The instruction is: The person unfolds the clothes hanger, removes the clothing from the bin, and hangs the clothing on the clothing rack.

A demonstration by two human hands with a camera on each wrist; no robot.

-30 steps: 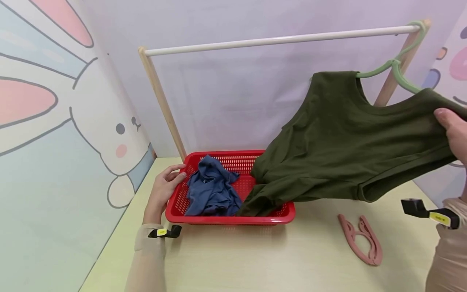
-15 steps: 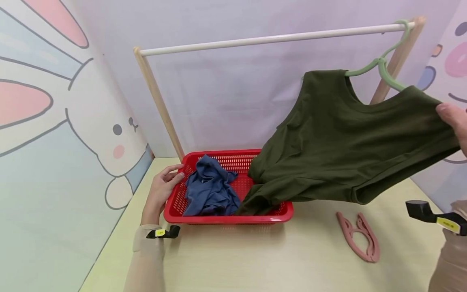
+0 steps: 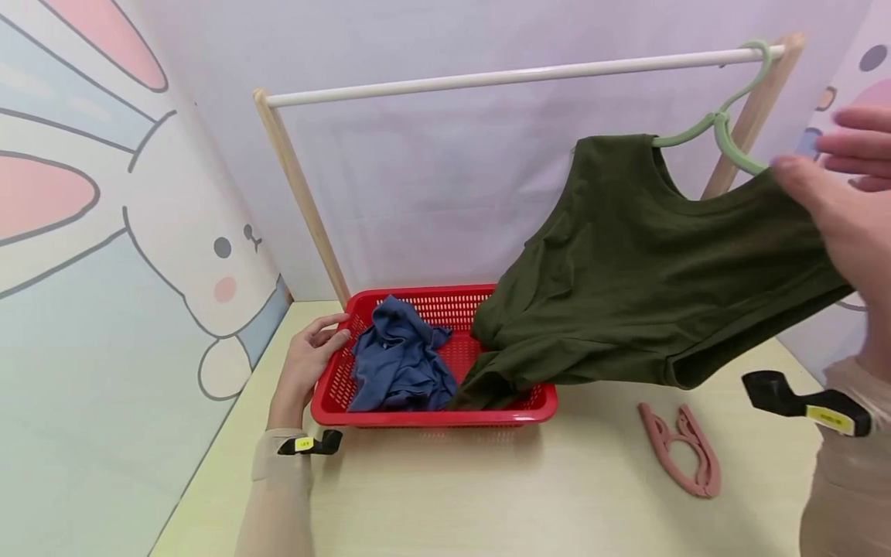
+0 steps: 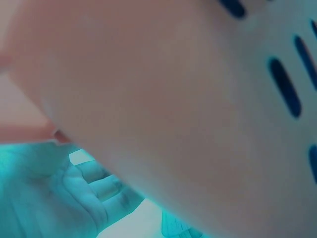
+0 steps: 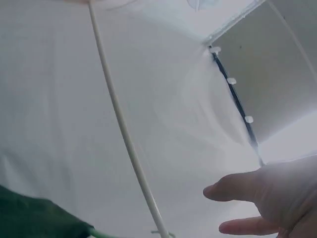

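A dark olive sleeveless top (image 3: 640, 271) hangs from a light green hanger (image 3: 696, 133), its lower left part draped into a red plastic basket (image 3: 445, 418). At the top's right shoulder is my right hand (image 3: 852, 201), fingers spread and straight, the thumb overlapping the cloth. In the right wrist view that thumb and a finger (image 5: 247, 227) stand apart with nothing between them. My left hand (image 3: 309, 360) holds the basket's left rim with thumb and fingers; the slotted basket wall fills much of the left wrist view. A crumpled blue garment (image 3: 400, 360) lies inside the basket.
The hanger hooks over the right end of a white rail (image 3: 515, 76) on wooden posts (image 3: 299, 186) behind the basket. On the pale table (image 3: 431, 495), a folded pink hanger (image 3: 682, 452) lies at the right. A rabbit-printed wall (image 3: 83, 325) borders the left side.
My right hand has let go of the top's right shoulder, its fingers opening and spreading as it shifts left and up. The top stays hanging; my left hand stays at the basket.
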